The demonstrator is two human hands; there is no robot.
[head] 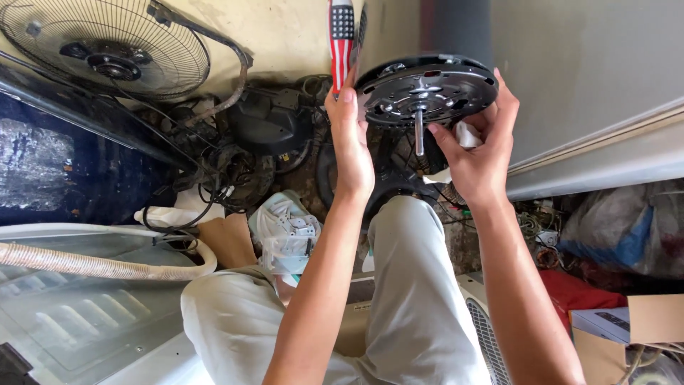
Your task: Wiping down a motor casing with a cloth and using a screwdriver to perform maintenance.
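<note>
Down at the bottom of the view it's mostly the person's bent legs in light grey trousers [399, 299], with a white ribbed plastic panel [78, 321] off to the left and a pale corrugated hose [92, 265] curving across it. Right side has a brown cardboard box [652, 317] and some red cloth [581, 292] piled up.

Bit further out there's a white sneaker [285, 228] on the foot, and past it a messy heap of black fan motor housings and tangled cables [256, 142] crowding the floor right under the work.

Both forearms reach up over that clutter. Held up between the hands is a round black metal fan motor plate [426, 89], slotted face turned toward the camera, tilted a little. Its bare steel shaft [419, 132] sticks out from the centre and points down toward the knees, so the long axis runs roughly top to bottom in the view.

Left hand [350, 139] is closed on a screwdriver with a red, white and blue striped handle [342, 39], handle pointing up, thumb pressed by the plate's left rim. Right hand [477, 153] grips the plate's right edge, fingers wrapped behind, with a scrap of white rag [467, 134] tucked in there.

Furthest back, a black wire fan guard [107, 46] leans in the top left, and a grey metal wall panel [591, 78] fills the right.
</note>
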